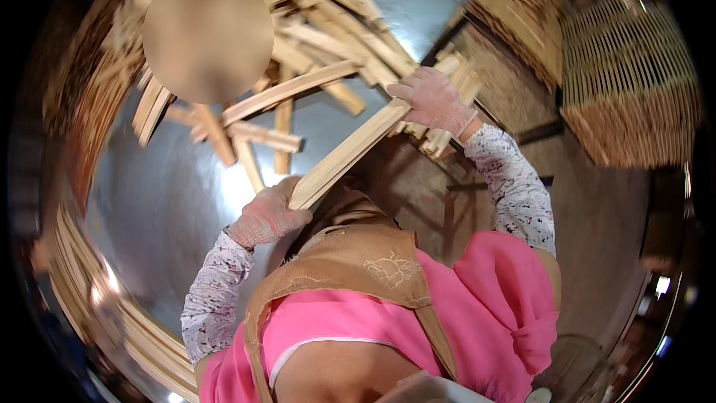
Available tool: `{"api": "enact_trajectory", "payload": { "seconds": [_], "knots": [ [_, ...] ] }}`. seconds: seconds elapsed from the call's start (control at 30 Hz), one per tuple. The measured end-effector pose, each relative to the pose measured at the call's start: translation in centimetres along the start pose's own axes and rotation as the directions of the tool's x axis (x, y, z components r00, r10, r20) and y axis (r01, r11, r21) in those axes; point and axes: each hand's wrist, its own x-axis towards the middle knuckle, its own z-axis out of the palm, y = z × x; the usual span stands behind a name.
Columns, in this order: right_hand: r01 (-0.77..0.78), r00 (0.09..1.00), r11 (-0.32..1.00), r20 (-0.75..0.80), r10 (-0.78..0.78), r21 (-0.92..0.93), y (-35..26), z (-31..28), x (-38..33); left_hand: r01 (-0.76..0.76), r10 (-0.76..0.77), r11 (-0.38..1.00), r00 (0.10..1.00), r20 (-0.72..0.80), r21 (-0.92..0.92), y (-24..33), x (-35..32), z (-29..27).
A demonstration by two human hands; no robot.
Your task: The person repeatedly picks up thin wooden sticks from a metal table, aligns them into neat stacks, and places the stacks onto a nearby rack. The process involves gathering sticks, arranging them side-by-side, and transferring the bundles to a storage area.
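A short bundle of pale wooden slats (347,153), lying side by side, slants across the front of my body. My left hand (270,213), in a pinkish work glove, is closed at the lower, nearer end. At the upper right end, my gloved right hand (434,101) wraps its fingers over the wood. Beyond the bundle, loose wooden slats (298,89) lie criss-crossed in a heap on a shiny metal table (164,201). Just beneath and beside my right hand sits a small stack of slats (436,142). A round blurred patch hides part of the heap.
Tall stacks of thin wooden strips (626,82) stand at the far right, with another stack (522,22) behind. Long slats (130,321) run along the table's near left edge. More bundled strips (97,134) line the left side. Brown floor (589,231) shows at right.
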Motion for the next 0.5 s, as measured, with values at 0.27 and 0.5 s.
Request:
{"api": "enact_trajectory", "payload": {
  "seconds": [0.27, 0.5],
  "knots": [
    [-0.798, 0.077, -0.219, 0.455, 0.887, 0.561, 11.0, 19.7, -18.8, -0.372, 0.236, 0.873, 0.889, -0.392, -0.317, 5.8, 16.9, 3.7],
    [-0.765, -0.131, -0.440, 0.555, 0.822, 0.470, 15.5, 34.5, -10.3, 0.006, -0.009, 0.998, 0.998, -0.055, -0.062, 6.3, 16.8, 11.2]
  ]
}}
